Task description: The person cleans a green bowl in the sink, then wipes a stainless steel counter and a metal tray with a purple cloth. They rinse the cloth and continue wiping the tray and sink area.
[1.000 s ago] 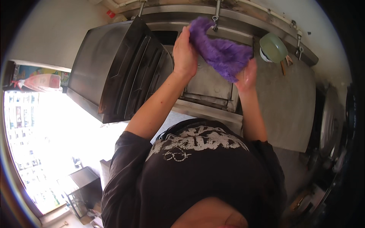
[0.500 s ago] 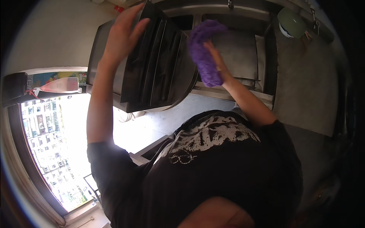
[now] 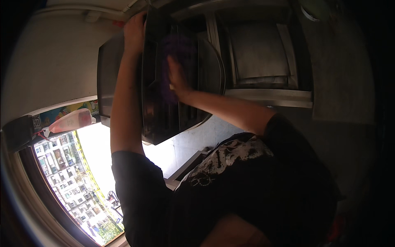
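A dark metal box with slatted ridges point(image 3: 150, 109) stands upright at the upper left. My left hand point(image 3: 135, 33) is at its far edge, fingers bent over the rim and their tips hidden behind it. Over the box's ridged side, my right hand point(image 3: 177, 78) presses a fluffy purple cloth point(image 3: 168, 92), which is dim and smeared by motion. The right fingers lie along the cloth, with a ring-like band at one finger.
A round dark metal rim point(image 3: 222, 78) shows behind the box. To its right is a recessed metal basin or tray point(image 3: 257, 53) beside a grey counter point(image 3: 341, 82). A green bowl point(image 3: 314, 9) sits far right. A pinkish bottle point(image 3: 72, 120) lies by the bright window at left.
My right hand has carried the purple cloth left from near the basin onto the box's ridged side. My left hand has settled on the far rim. The box looks turned, and the view has shifted.
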The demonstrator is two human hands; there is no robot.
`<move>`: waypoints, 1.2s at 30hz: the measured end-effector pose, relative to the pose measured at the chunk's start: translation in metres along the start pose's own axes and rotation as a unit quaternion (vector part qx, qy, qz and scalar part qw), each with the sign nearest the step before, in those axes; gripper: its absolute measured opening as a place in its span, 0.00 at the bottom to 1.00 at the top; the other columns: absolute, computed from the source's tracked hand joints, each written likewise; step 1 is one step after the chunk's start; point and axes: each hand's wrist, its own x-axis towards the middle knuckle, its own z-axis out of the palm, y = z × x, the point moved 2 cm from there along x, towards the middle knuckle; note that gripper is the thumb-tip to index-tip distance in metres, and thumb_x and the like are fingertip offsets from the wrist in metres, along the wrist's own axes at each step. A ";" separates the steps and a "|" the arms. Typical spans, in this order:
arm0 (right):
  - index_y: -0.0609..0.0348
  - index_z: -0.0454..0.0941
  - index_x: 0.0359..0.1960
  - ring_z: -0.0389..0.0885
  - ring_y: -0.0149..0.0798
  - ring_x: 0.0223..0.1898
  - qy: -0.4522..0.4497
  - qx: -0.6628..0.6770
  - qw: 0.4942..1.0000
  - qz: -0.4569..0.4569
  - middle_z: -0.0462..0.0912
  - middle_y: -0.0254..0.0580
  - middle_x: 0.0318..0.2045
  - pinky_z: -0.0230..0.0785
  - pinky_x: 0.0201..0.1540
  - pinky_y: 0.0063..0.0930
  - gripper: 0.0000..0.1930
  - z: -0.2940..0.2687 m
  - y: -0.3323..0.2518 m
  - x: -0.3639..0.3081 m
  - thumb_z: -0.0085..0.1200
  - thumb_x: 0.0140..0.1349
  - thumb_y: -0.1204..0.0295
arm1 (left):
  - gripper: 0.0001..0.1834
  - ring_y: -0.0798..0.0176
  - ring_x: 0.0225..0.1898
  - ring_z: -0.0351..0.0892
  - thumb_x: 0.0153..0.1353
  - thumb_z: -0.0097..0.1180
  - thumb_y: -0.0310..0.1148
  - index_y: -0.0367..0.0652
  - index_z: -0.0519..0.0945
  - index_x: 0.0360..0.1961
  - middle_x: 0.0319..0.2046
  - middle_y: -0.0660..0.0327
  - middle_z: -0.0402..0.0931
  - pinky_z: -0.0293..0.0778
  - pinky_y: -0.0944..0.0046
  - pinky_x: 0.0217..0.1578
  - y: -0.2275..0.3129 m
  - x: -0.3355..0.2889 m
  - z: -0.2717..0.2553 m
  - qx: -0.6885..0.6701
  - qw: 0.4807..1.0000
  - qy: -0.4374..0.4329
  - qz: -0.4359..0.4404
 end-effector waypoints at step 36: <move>0.57 0.69 0.35 0.79 0.58 0.28 0.007 -0.513 0.820 -0.252 0.79 0.54 0.22 0.70 0.30 0.51 0.13 -0.095 -0.077 0.122 0.48 0.59 0.60 | 0.19 0.48 0.49 0.68 0.62 0.43 0.39 0.40 0.70 0.50 0.47 0.53 0.71 0.60 0.54 0.53 0.047 -0.002 -0.002 0.104 0.994 -0.004 -0.040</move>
